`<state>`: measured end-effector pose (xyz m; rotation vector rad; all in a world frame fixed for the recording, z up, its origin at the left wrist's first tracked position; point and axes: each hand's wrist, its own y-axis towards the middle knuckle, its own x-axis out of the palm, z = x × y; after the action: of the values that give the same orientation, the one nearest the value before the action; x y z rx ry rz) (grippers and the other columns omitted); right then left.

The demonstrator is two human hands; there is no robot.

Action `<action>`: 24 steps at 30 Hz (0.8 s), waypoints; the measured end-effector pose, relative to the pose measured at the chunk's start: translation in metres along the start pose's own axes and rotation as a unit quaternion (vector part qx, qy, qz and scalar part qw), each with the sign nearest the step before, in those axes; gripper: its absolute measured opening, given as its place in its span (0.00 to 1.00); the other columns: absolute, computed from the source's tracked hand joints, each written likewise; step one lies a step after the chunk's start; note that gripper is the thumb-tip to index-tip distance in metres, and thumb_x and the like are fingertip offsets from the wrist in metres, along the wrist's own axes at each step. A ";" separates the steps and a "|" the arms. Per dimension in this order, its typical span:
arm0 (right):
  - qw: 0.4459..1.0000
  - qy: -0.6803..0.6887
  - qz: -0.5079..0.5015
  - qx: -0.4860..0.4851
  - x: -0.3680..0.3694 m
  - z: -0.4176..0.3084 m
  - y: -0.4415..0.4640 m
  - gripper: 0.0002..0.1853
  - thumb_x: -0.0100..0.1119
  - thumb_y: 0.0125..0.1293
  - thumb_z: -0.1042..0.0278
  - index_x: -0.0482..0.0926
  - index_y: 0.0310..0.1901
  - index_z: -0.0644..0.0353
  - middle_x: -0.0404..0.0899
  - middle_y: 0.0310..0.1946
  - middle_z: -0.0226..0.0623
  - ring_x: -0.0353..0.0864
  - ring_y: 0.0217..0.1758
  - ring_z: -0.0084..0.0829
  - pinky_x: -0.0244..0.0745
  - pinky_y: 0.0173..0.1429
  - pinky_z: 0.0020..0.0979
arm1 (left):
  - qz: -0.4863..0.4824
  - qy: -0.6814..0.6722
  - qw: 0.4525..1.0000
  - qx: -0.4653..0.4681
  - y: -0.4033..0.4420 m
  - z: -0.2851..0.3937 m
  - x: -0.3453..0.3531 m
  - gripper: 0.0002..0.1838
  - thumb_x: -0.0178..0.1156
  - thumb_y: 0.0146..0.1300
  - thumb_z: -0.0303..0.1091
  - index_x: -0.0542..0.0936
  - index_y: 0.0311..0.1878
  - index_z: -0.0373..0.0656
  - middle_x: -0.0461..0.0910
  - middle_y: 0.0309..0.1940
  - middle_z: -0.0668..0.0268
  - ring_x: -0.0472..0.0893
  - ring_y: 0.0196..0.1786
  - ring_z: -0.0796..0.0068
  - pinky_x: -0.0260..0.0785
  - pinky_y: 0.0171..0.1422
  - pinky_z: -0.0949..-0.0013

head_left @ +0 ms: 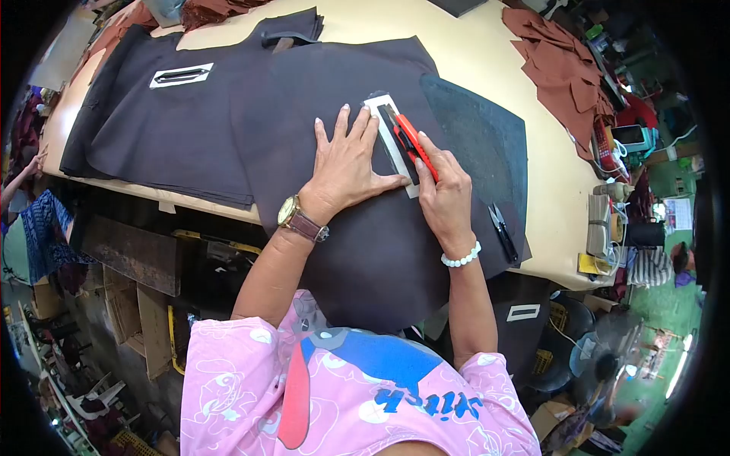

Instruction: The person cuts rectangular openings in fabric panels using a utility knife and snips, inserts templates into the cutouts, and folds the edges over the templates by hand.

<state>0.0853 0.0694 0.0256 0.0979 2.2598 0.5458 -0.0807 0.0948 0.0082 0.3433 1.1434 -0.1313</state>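
Observation:
Dark fabric (304,83) lies over the table. My left hand (346,163) presses flat on it with fingers spread, the fingertips and thumb beside a white rectangular frame (411,191). My right hand (443,190) is closed around a red utility knife (417,144), whose blade end points to the upper part of that frame. Whether the blade touches the fabric cannot be made out. Right of the frame, a dark flat board (487,144) lies partly under the fabric. Small black snips (502,232) rest near the lower right edge of the fabric.
More dark fabric with a white-framed slot (181,75) covers the table's left side. A dark tool (289,38) lies at the far edge of the fabric. Brown pieces (559,72) are piled at the right. A co-worker's arm (26,173) shows at far left.

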 end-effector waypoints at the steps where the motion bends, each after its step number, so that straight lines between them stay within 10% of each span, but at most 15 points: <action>1: 1.000 -0.003 -0.002 0.000 -0.001 -0.001 0.001 0.19 0.55 0.62 0.77 0.75 0.56 0.59 0.79 0.34 0.44 0.79 0.32 0.40 0.73 0.37 0.36 | -0.003 0.007 1.000 0.000 0.000 0.000 -0.001 0.57 0.62 0.42 0.70 0.60 0.67 0.35 0.56 0.69 0.51 0.51 0.72 0.46 0.40 0.68 0.32; 24: 0.985 -0.127 -0.115 -0.027 -0.024 -0.016 0.037 0.14 0.53 0.63 0.70 0.76 0.50 0.58 0.79 0.36 0.48 0.79 0.38 0.51 0.75 0.42 0.47 | -0.010 0.025 1.000 0.008 0.000 0.000 0.002 0.61 0.60 0.40 0.75 0.58 0.68 0.37 0.55 0.70 0.53 0.50 0.72 0.45 0.41 0.68 0.31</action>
<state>0.0865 0.0910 0.0666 -0.1135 1.9736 0.4432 -0.0800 0.0953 0.0069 0.3502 1.1953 -0.1508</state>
